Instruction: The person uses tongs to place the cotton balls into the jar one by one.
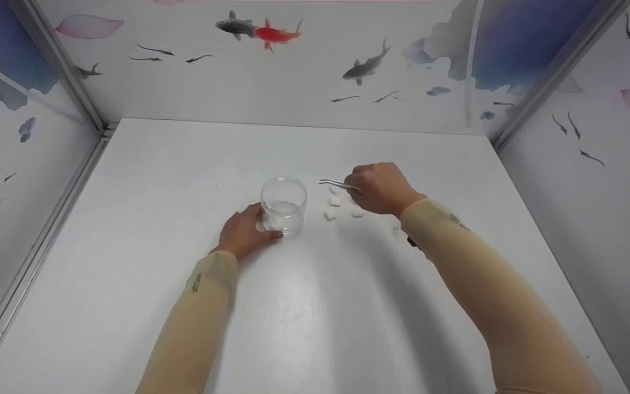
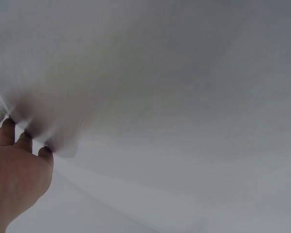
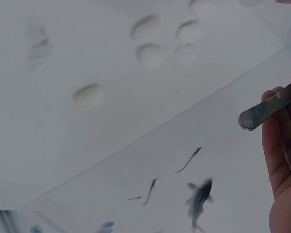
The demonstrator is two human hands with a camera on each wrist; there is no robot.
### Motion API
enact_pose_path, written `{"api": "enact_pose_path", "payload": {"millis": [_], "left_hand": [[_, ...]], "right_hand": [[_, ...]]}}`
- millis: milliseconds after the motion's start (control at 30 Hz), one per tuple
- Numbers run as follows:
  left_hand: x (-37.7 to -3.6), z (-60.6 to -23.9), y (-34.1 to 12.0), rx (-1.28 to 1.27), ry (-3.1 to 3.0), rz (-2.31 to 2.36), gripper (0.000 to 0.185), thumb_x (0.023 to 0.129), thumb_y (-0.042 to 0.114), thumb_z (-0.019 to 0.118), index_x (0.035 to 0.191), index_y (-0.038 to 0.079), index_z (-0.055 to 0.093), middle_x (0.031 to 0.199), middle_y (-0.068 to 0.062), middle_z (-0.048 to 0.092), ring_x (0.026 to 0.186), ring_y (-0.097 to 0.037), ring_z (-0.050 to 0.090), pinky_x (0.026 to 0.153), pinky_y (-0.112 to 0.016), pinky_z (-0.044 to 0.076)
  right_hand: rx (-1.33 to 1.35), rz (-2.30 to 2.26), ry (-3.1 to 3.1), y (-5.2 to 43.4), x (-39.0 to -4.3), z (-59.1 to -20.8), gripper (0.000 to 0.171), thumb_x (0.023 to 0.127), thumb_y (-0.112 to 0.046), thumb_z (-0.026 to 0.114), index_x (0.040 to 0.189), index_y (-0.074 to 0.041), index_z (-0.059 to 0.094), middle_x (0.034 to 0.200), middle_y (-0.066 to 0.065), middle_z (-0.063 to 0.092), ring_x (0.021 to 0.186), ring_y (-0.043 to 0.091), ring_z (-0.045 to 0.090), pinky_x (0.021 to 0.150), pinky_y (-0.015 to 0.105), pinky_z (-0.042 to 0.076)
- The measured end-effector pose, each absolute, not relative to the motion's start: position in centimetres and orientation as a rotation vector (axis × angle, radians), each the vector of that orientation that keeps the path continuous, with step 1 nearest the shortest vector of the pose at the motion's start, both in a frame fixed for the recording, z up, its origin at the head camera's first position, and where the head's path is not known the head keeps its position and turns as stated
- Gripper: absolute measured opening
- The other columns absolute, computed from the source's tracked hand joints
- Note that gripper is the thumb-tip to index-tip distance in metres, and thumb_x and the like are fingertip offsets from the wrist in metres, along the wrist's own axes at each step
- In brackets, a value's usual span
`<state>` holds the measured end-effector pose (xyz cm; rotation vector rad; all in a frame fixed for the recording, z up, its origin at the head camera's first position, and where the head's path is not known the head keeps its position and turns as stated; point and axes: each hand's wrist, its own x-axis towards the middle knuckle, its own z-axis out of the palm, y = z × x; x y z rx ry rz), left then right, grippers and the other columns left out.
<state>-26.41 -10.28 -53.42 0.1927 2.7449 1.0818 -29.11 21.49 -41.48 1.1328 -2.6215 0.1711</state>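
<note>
My left hand [image 1: 245, 232] grips the glass jar [image 1: 284, 206]; right-hand fingers [image 1: 360, 185] pinch empty tweezers [image 1: 338, 184] beside it, whose swing could topple the jar

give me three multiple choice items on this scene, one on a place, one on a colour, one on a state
1. Where do the white cotton balls lie on the table?
A. To the right of the glass jar
B. Inside the glass jar
C. At the table's far left corner

2. What colour is the brightest fish on the back wall?
A. Green
B. Red
C. Yellow

3. How is the glass jar standing?
A. On its side
B. Upside down
C. Upright, mouth open to the top

Answers:
1. A, since the head view shows the balls on the table beside the jar, under the right hand with its tweezers.
2. B, one red fish among grey ones.
3. C, its open rim faces up while the left hand holds its base.
</note>
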Motion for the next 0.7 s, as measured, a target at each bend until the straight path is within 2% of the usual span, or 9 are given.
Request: {"api": "enact_pose_path", "payload": {"millis": [300, 700], "left_hand": [[-26.4, -53.6, -10.4, 0.187, 2.747, 1.078, 0.094, 0.078, 0.053, 0.081, 0.152, 0.011, 0.040, 0.148, -0.009, 0.049, 0.141, -0.035, 0.035, 0.120, -0.051, 0.020], [-26.4, -53.5, -10.2, 0.144, 2.737, 1.068, 0.093, 0.079, 0.052, 0.081, 0.152, 0.011, 0.040, 0.151, -0.009, 0.047, 0.142, -0.036, 0.034, 0.119, -0.052, 0.023]], "right_hand": [[0.893, 0.081, -2.755, 28.5, -29.2, -43.4, 0.009, 0.089, -0.007, 0.069, 0.088, -0.007, 0.078, 0.078, 0.004, 0.070, 0.066, 0.020, 0.067, 0.057, 0.041, 0.059], [0.659, -0.106, -2.932, 33.3, -29.2, -45.8, 0.009, 0.089, -0.008, 0.068, 0.084, -0.002, 0.074, 0.073, 0.009, 0.067, 0.061, 0.023, 0.060, 0.054, 0.046, 0.056]]}}
